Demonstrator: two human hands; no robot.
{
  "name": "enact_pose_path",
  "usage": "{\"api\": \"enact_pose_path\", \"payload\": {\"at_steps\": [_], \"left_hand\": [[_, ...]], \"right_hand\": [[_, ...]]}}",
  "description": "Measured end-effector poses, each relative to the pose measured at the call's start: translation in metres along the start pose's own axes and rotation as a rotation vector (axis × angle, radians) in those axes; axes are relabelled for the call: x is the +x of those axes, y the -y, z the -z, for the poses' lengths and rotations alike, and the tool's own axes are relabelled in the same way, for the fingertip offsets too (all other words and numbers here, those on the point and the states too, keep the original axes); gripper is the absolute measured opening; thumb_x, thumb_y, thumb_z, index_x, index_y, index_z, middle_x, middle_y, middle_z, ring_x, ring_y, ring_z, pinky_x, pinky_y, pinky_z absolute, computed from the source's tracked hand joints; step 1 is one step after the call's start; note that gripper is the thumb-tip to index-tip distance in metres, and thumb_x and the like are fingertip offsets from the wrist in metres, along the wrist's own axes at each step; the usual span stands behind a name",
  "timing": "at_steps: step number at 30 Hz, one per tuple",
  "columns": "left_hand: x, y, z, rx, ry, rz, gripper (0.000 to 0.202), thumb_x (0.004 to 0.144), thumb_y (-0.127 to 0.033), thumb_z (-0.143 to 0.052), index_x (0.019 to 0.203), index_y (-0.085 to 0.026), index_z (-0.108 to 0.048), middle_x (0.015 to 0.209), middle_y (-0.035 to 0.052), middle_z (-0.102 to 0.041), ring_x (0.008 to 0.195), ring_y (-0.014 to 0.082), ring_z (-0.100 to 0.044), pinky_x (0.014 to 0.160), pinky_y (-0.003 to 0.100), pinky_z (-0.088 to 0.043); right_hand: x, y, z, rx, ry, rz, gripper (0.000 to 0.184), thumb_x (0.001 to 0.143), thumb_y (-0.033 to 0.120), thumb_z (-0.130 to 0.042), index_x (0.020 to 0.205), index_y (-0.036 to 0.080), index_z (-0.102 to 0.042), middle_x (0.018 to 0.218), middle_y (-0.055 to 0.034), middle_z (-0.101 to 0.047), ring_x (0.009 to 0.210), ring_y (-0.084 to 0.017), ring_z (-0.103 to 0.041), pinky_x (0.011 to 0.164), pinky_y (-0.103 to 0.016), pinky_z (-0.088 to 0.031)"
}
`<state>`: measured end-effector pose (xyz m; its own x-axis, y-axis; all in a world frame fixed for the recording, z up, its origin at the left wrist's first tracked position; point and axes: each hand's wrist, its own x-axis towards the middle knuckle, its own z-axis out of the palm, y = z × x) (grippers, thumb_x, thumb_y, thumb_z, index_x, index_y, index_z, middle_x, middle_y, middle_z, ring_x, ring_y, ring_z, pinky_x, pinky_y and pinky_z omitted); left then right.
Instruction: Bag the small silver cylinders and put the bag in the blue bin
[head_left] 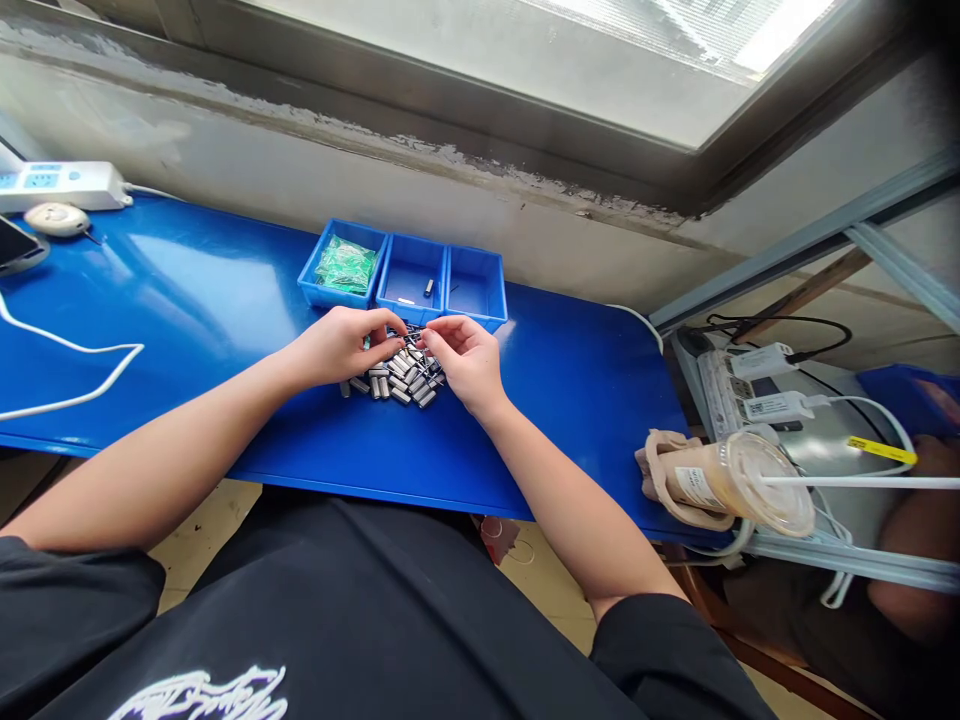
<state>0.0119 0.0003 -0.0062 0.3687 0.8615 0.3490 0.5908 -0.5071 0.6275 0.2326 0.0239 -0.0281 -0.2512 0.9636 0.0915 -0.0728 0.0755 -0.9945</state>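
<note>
A pile of small silver metal pieces (401, 378), some with dark ends, lies on the blue table below both hands. My left hand (349, 345) is over the pile's left side, thumb and index finger curled into a pinch. Close by, my right hand (472, 365) pinches over the pile's right side, its fingertips nearly meeting the left ones. Whatever sits between either set of fingertips is too small to name. Behind the hands stand three joined blue bins. Green plastic-wrapped items (347, 265) fill the left bin, and a small silver piece (428, 288) lies in the middle bin (401, 262).
The right bin (476, 285) holds a thin dark bit. A lidded drink cup (720, 480) with a straw leans in a cardboard holder at the table's right end. Beyond it are plugs and cables on a metal frame. A power strip (67, 187) and white cable (75, 347) are left.
</note>
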Motion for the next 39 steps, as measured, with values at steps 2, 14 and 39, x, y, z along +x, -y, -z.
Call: {"api": "enact_pose_path", "payload": {"at_steps": [2,14,39], "left_hand": [[0.000,0.000,-0.001,0.003,-0.030,-0.015,0.032,0.099,-0.045,-0.063,0.107,-0.018,-0.079,0.073,0.0003,-0.071,0.061,0.0081,-0.057,0.064,0.018,-0.044],[0.007,0.013,0.007,-0.101,-0.529,0.123,0.031,0.101,-0.045,-0.062,0.100,-0.016,-0.072,0.064,-0.0009,-0.062,0.055,0.0077,-0.058,0.057,0.019,-0.043],[0.001,0.000,-0.003,-0.025,-0.113,0.072,0.031,0.098,-0.046,-0.061,0.102,-0.017,-0.072,0.067,-0.0022,-0.062,0.059,0.0082,-0.050,0.062,0.020,-0.039]], "right_hand": [[0.000,0.000,0.001,-0.021,0.003,0.007,0.055,0.069,0.064,-0.092,0.094,0.020,-0.070,0.087,-0.0013,-0.079,0.083,-0.014,-0.077,0.086,-0.031,-0.067],[0.001,-0.001,0.009,-0.121,-0.074,0.191,0.046,0.085,0.056,-0.083,0.115,0.023,-0.074,0.098,-0.0031,-0.081,0.088,-0.011,-0.078,0.081,-0.026,-0.062],[-0.002,-0.002,0.001,-0.071,-0.039,0.050,0.041,0.076,0.057,-0.086,0.097,0.021,-0.082,0.087,-0.0023,-0.082,0.080,-0.014,-0.075,0.079,-0.031,-0.061]]}}
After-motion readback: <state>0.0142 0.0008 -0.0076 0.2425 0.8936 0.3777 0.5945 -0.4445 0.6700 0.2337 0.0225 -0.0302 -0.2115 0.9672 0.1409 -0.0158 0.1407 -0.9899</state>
